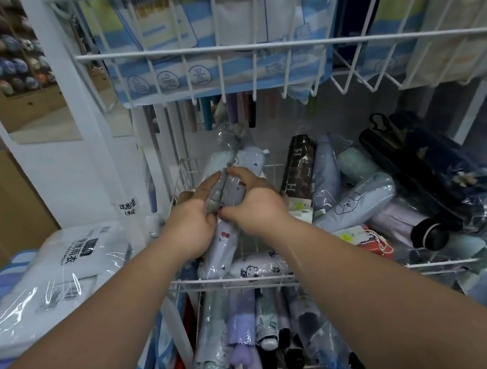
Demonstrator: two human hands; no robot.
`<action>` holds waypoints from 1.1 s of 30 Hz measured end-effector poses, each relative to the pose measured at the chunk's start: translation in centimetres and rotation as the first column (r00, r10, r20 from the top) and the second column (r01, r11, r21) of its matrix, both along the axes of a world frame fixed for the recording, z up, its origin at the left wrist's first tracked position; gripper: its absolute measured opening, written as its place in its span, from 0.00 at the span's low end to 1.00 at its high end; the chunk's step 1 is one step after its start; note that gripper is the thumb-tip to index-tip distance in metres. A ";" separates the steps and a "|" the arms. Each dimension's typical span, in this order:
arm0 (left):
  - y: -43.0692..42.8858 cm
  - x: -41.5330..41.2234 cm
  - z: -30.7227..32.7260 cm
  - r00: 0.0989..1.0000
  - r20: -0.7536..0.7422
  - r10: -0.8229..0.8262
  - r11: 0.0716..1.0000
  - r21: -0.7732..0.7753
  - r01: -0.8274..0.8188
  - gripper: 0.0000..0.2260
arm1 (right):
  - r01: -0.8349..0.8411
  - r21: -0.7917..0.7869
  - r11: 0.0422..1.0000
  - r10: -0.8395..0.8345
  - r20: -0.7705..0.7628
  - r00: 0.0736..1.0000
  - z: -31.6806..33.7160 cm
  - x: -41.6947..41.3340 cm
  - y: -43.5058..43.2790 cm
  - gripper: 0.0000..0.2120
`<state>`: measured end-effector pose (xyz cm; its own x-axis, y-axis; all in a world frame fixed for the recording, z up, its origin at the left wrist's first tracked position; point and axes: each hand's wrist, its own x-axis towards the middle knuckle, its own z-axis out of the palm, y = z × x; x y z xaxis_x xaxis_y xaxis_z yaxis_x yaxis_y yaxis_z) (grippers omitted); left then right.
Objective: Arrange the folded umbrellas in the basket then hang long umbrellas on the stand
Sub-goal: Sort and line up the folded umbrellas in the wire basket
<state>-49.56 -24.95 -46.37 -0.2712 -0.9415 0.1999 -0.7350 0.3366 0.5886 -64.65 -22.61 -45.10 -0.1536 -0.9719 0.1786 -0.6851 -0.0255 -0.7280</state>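
Both my hands are in the middle white wire basket [233, 281]. My left hand [191, 222] and my right hand [253, 204] together grip a pale lavender folded umbrella [223, 245] in clear plastic, printed with small cartoon marks, lying lengthwise at the basket's left end. A pale green folded umbrella [219, 160] lies beside it, just left. To the right lie a dark brown patterned umbrella [297, 164], a light blue one with a bear face [354, 203], and dark navy ones [443, 171]. A white cat-print umbrella [256, 268] rests against the front rim.
An upper wire basket [252, 46] with blue-and-white packages overhangs at the back. Several long umbrella handles [229, 111] hang behind. A lower basket holds more folded umbrellas [250, 332]. A wrapped white raincoat package [52, 277] sits to the left.
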 end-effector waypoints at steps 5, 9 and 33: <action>0.8 -0.5 0.5 1.000 0.002 -0.002 0.999 -0.042 0.003 0.33 | 0.043 -0.136 0.990 -0.009 0.243 0.970 2.4 -0.7 0.5 0.36; 2.2 -1.6 2.5 0.996 -0.082 -0.036 0.998 -0.056 0.031 0.32 | 0.040 -0.161 0.986 -0.032 0.049 0.998 6.8 -4.7 -0.1 0.34; 4.3 -17.3 2.5 0.896 -0.301 -0.326 0.931 0.061 0.359 0.29 | 0.267 0.231 0.936 0.080 -0.875 0.478 10.3 -19.6 10.2 0.32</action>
<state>-66.87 -20.62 -43.86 -0.5291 -0.8211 0.2144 -0.3849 0.4574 0.8017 -84.23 -12.46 -34.83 -0.1833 -0.9830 -0.0144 -0.9435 0.1718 0.2832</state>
